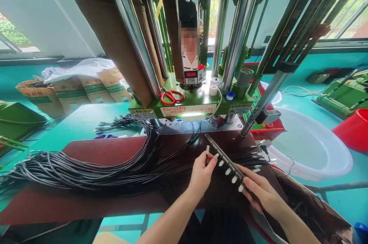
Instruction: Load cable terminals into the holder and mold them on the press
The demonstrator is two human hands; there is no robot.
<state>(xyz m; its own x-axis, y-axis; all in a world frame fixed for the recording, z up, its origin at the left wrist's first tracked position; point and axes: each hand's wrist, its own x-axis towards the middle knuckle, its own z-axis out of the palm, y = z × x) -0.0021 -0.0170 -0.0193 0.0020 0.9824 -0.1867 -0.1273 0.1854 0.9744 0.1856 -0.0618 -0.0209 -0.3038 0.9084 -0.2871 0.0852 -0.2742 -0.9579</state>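
My right hand (260, 190) grips the near end of a long dark metal bar (227, 158), which slants away from me above the brown table. Several silver cable connectors (228, 171) stick out in a row along the bar's left side. Next to its upper part, my left hand (202, 173) pinches a small cable connector (207, 149) with a pale metal tip between thumb and fingers. Black cables (192, 138) run behind the left hand toward the press. Whether the pinched connector touches the bar, I cannot tell.
Bundled black cables (66, 171) spread over the left of the brown table (94, 205). Beyond rises a green press (198, 107) with steel columns, red scissors (171, 97) on its ledge. More cable ends (254, 158) lie right of the bar. A white tub (310, 144) stands at right.
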